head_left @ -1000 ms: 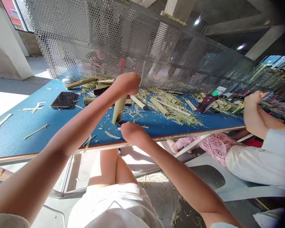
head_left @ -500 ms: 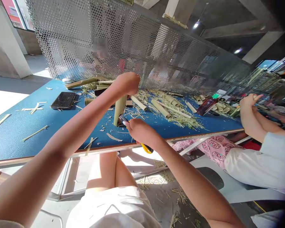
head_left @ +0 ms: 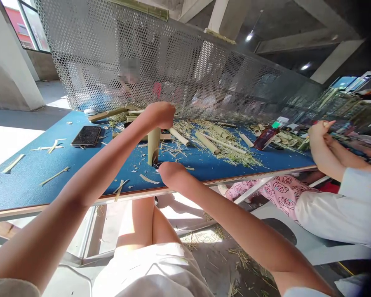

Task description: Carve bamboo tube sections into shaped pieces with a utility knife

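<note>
My left hand [head_left: 161, 114] is closed round the top of a bamboo piece [head_left: 153, 146], which stands upright on the blue table [head_left: 89, 173]. Low beside the bamboo's foot is my right hand [head_left: 172, 173], closed on a utility knife [head_left: 156, 166]. Only a bit of the knife's front end shows; its yellow and black handle is hidden behind the hand. Thin bamboo shavings [head_left: 148, 179] lie on the table close to the bamboo's foot.
A dusty black phone [head_left: 86, 136] lies to the left. Bamboo pieces [head_left: 207, 142] and heaps of shavings spread behind and to the right, near a dark red bottle [head_left: 266, 137]. A perforated metal screen [head_left: 173, 62] runs along the back. A co-worker's hands [head_left: 320, 130] are at right.
My right hand has moved down and turned, so the knife's yellow handle no longer shows. The knife tip is now lower, at the bamboo's foot. My left hand still grips the bamboo's top.
</note>
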`<state>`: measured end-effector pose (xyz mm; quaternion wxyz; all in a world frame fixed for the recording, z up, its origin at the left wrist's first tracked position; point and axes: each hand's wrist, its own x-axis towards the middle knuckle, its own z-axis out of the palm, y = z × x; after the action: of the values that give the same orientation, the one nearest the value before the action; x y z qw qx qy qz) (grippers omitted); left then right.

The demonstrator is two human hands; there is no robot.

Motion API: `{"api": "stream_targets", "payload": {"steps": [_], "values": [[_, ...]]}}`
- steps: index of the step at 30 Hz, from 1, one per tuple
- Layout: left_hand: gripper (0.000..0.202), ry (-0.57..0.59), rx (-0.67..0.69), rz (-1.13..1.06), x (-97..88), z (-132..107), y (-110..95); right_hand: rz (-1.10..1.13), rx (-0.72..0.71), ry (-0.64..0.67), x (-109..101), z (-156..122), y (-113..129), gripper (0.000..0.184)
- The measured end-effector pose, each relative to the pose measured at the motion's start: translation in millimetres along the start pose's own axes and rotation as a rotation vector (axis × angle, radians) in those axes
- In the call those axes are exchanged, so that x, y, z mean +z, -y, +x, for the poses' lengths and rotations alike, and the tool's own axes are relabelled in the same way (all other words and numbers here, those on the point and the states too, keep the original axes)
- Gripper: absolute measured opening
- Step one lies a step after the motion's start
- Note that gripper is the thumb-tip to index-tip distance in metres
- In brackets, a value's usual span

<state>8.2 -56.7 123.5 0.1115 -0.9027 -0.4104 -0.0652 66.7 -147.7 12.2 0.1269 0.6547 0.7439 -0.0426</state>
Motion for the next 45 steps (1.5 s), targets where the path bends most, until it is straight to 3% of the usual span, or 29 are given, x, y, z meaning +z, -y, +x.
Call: {"api": "stream_targets", "payload": {"steps": [3,5,8,9,11,15,17,20,24,28,34,45], "values": [[0.034,0.079,0.009,0.144,-5.6,-28,19,-0.058,-0.020,-0.005,-1,-9,-19,0.027],[0.040,0.139,0.034,0.113,-2.8,-53,41,-0.090,-0.008,-0.012,-3,-16,-41,0.029],[0.042,0.436,-0.018,-0.060,13.8,-93,73,-0.120,0.067,-0.021,-4,-19,-83,0.032],[0.035,0.479,-0.019,-0.059,21.4,-105,80,-0.120,0.089,-0.029,-4,-16,-98,0.033],[0.028,0.386,-0.036,0.032,36.2,-124,88,-0.090,0.093,-0.067,-2,-6,-125,0.034],[0.044,0.059,-0.149,0.062,56.5,-136,84,0.249,0.066,-0.378,6,17,-152,0.025],[0.049,-0.039,-0.219,0.020,63.2,-130,79,0.370,0.026,-0.470,14,26,-151,0.024],[0.048,-0.142,-0.319,-0.006,73.2,-114,74,0.452,-0.005,-0.462,29,35,-136,0.031],[0.037,-0.188,-0.338,-0.032,84.6,-96,72,0.407,-0.124,-0.526,39,40,-110,0.032],[0.033,-0.191,-0.369,-0.095,89.4,-81,70,0.325,-0.103,-0.547,26,46,-88,0.029],[0.028,-0.192,-0.370,-0.162,93.0,-61,68,0.189,-0.030,-0.635,0,65,-62,0.047],[0.036,-0.223,-0.413,-0.225,107.3,-58,77,0.137,-0.008,-0.681,-6,72,-45,0.050]]}}
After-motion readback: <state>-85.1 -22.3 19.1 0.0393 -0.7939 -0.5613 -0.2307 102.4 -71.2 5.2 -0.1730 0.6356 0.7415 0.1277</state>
